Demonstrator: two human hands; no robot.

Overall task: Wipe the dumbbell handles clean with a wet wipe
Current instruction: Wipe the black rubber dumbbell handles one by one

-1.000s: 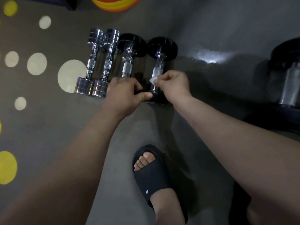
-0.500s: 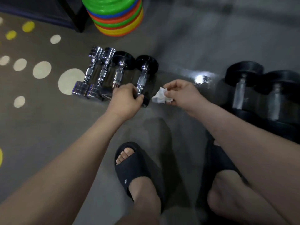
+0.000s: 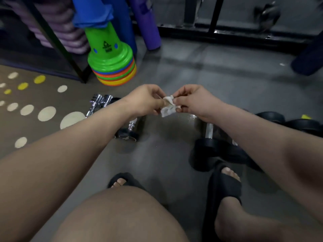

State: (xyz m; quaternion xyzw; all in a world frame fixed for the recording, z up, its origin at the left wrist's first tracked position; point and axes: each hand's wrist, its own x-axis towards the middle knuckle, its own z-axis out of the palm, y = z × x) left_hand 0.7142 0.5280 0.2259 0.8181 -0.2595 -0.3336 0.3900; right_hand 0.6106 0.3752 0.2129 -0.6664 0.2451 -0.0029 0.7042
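Observation:
A crumpled white wet wipe point(image 3: 168, 107) hangs in the air in front of me, pinched from both sides. My left hand point(image 3: 145, 100) pinches its left edge and my right hand point(image 3: 194, 100) pinches its right edge. Below my left forearm lie the small dumbbells: chrome ones point(image 3: 100, 102) and a black-ended one point(image 3: 130, 131), largely hidden by the arm. A bigger black dumbbell point(image 3: 209, 137) with a chrome handle lies under my right wrist. Neither hand touches a dumbbell.
A stack of coloured cones point(image 3: 112, 67) stands behind the small dumbbells, beside a black rack leg point(image 3: 66, 55) and purple rolls point(image 3: 148, 27). More black dumbbells point(image 3: 286, 122) lie at the right. My sandalled feet point(image 3: 227, 184) rest on the grey floor; a dotted mat point(image 3: 35, 110) lies at the left.
My left hand has let go of the black-ended dumbbell and risen to the wipe. Both hands now pinch the wipe in the air. The view has tilted up.

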